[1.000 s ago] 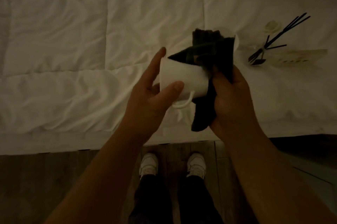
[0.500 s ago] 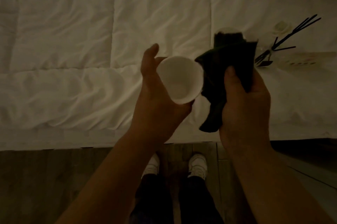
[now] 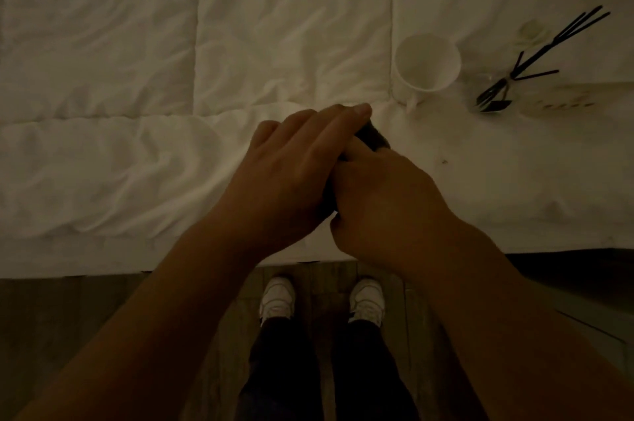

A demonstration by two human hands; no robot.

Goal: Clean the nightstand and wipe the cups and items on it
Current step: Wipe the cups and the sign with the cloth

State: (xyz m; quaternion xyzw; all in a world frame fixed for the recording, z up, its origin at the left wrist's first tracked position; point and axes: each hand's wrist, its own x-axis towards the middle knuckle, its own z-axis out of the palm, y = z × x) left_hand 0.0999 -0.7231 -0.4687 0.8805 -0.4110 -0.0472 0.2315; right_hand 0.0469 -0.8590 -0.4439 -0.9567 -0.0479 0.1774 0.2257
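My left hand (image 3: 291, 166) and my right hand (image 3: 384, 204) are pressed together above the bed's near edge. Between them is a dark cloth (image 3: 373, 140); only a small black corner of it shows past my left fingertips. My left fingers lie over the cloth and my right hand grips it from below. A white cup (image 3: 425, 65) with a handle sits on the white duvet (image 3: 171, 77), up and to the right of my hands, mouth toward me. Neither hand touches it.
Right of the cup lie a bundle of black sticks in a small clear holder (image 3: 545, 50) and a pale flat box (image 3: 579, 99). The bed's edge runs across the frame. Below it are a dark wooden floor and my white shoes (image 3: 278, 297).
My left hand no longer holds the white cup it held. Both hands dropped lower and closed together around the dark cloth, which had hung loose from my right hand.
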